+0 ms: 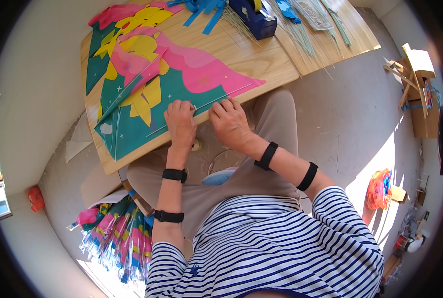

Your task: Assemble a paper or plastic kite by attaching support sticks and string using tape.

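A kite (147,119) of green, pink and yellow sheet, printed with a yellow cartoon figure, lies on the wooden table. Along its near edge runs a thin white rod (157,131), slanting up to the right. My left hand (180,124) is closed on the rod at the kite's edge, with a small white piece showing by the fingertips. To its right, my right hand (229,124) has its fingers curled down on the same rod. The fingertips of both hands are partly hidden. Another thin rod (127,97) crosses the kite's left part.
At the table's back stand a dark blue tape dispenser (262,27), blue strips (206,12), a clear tray (313,14) and bundled thin rods (301,37). Wrapped kites (117,231) lie low at left. An orange bag (378,188) and cardboard boxes (425,116) are at right.
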Tool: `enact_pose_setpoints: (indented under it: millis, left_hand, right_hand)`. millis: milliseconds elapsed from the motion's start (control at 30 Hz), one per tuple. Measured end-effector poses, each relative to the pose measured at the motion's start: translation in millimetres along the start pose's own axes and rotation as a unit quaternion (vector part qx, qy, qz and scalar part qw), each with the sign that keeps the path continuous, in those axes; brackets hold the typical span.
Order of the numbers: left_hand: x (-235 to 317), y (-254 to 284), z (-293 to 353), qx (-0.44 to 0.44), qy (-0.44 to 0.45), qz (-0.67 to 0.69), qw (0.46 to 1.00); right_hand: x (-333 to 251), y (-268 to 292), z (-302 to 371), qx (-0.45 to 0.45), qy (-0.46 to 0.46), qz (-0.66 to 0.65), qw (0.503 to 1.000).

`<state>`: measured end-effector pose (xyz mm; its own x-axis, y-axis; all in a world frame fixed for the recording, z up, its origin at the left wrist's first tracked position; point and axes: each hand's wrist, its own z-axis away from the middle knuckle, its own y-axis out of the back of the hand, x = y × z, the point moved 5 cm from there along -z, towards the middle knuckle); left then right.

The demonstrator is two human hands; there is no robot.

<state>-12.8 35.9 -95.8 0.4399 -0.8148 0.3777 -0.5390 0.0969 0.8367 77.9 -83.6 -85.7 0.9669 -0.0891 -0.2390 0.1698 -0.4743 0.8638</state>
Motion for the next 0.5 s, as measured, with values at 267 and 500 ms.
enact_pose_setpoints:
  millis: [267,500]
  left_hand:
    - [3.4,3.7,-1.8,0.014,-0.001,0.019,1.0]
    - [-2.0,6.8,-0.4,0.008,0.014,0.023,1.0]
  right_hand:
    - [24.6,2.8,5.8,-0.028,-0.046,0.047,0.997]
    - [24.5,-2.8,8.0,-0.058,-0.056,0.041,0.996]
